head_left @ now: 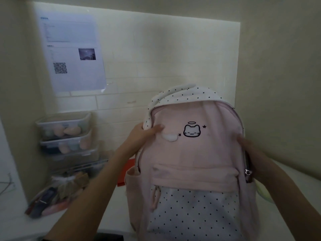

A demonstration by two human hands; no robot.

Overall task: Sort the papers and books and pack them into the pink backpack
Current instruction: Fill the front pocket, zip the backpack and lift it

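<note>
Both arms extended forward; left grip thumb forward, fingers curled; right grip curled, clasping.

The pink backpack hides most of a red sheet; printout text blurred.

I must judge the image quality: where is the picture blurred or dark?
Head view: dim overall, brightest on the tiled wall; the stacked containers and the printed sheet are blurred; the pink backpack is sharper; straight edges bend from the wide lens.
</note>
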